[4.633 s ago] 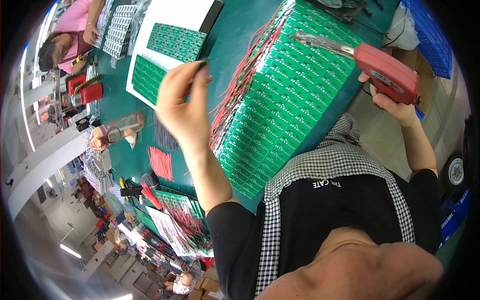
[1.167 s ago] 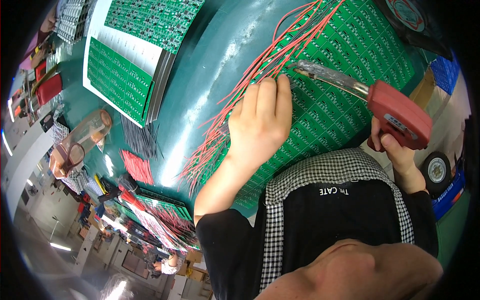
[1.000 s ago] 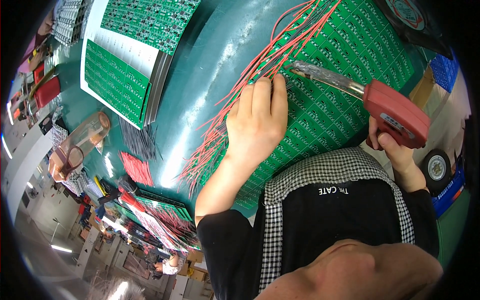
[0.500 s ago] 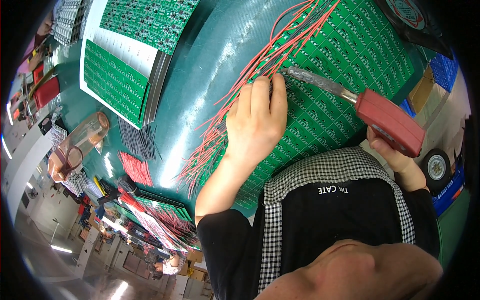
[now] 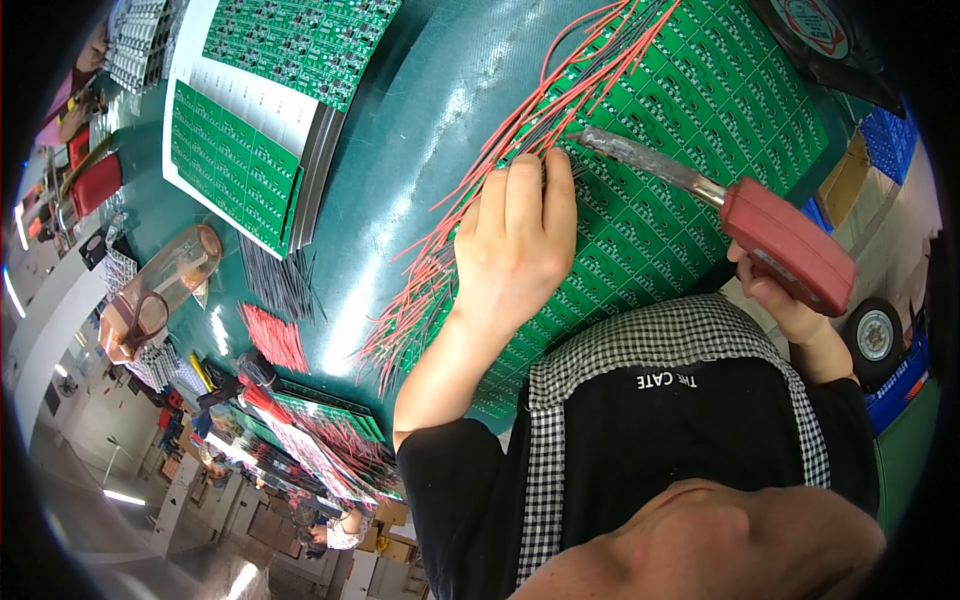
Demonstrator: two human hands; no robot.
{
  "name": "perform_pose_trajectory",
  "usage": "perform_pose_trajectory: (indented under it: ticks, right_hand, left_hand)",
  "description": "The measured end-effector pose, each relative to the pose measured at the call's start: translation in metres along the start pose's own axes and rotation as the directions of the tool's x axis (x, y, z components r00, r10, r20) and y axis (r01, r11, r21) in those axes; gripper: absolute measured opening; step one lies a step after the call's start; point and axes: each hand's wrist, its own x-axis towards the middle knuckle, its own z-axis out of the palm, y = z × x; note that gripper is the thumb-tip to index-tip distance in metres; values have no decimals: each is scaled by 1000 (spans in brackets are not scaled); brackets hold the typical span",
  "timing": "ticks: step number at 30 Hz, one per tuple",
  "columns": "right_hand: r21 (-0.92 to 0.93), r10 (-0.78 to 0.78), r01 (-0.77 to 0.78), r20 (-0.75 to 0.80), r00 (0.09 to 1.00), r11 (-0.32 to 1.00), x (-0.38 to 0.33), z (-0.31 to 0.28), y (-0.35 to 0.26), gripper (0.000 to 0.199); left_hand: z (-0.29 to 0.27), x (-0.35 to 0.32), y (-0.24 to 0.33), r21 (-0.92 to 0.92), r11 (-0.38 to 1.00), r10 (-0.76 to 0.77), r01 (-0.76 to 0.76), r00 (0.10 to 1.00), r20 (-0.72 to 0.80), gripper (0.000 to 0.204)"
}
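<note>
My right hand (image 5: 775, 290) is closed round the red handle of a soldering iron (image 5: 785, 245). Its dark, crusted tip points left, just above a large sheet of green circuit boards (image 5: 640, 215), close to the fingers of my left hand (image 5: 518, 235). That left hand rests on the sheet with fingers bent down and pressed among the wires; a thin wire seems pinched there, though the fingertips partly hide it. Red and black wires (image 5: 450, 225) lie in a long slanting row along the sheet's left side, beneath and beyond the left hand.
Left on the green mat stands a stack of papers with green circuit panels (image 5: 232, 165). Near it lie bundles of black wires (image 5: 278, 280) and red wires (image 5: 273, 338), plus a clear brownish bottle (image 5: 165, 290). A dark round object (image 5: 815, 35) sits at the upper right.
The soldering iron has shifted slightly to the right, its tip a little farther from the left fingertips. My left hand has stayed almost in place.
</note>
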Motion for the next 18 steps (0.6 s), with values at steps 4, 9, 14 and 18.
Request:
perform_pose_trajectory:
  ticks: [4,9,14,18]
  right_hand:
    - [77,-22,24,-33,999,997,0,-4,-1,45]
    - [92,7,-3,-43,999,996,4,-5,-4,42]
    - [46,14,-10,-81,997,999,2,-7,-8,38]
    - [55,38,-35,-60,997,998,2,-9,-7,36]
  left_hand:
    - [0,3,2,-85,995,-53,53,999,7,27]
    - [1,13,3,-75,997,-25,23,999,-29,26]
    - [5,20,6,-87,996,17,-18,1000,-13,25]
    - [8,20,9,-124,991,-52,47,998,-37,27]
